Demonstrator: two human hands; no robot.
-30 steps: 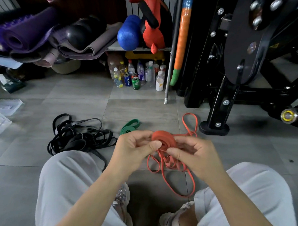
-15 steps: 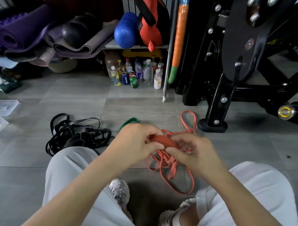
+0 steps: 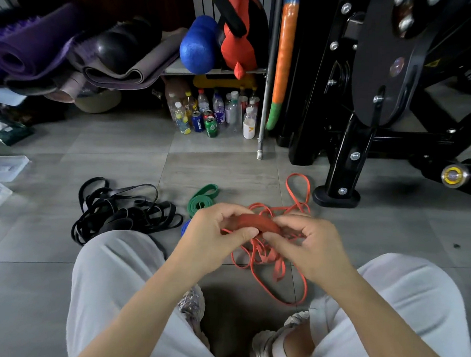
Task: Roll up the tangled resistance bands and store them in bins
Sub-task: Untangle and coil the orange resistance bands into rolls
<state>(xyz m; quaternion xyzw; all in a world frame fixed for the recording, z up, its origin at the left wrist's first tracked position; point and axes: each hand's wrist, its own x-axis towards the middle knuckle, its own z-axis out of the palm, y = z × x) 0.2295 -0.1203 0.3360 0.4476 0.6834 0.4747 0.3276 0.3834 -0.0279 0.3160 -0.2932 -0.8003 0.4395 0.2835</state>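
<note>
A partly rolled red resistance band (image 3: 256, 223) sits between both hands, seen edge-on. My left hand (image 3: 215, 235) pinches its left side and my right hand (image 3: 309, 243) pinches its right side. The band's loose red tail (image 3: 292, 275) trails in loops on the grey floor below and beyond the hands. A tangled heap of black bands (image 3: 119, 213) lies on the floor to the left. A rolled green band (image 3: 202, 197) lies just beyond my left hand, with a bit of blue band (image 3: 185, 227) beside it.
Clear plastic bins (image 3: 2, 168) sit at the far left edge. A black exercise machine's foot (image 3: 336, 196) stands at the right. Bottles and cans (image 3: 212, 118) line the back under a shelf with yoga mats (image 3: 72, 49). My knees in pale trousers frame the floor.
The red roll has turned from face-on to edge-on between my fingers. Both hands stay on it, and the view has dipped slightly.
</note>
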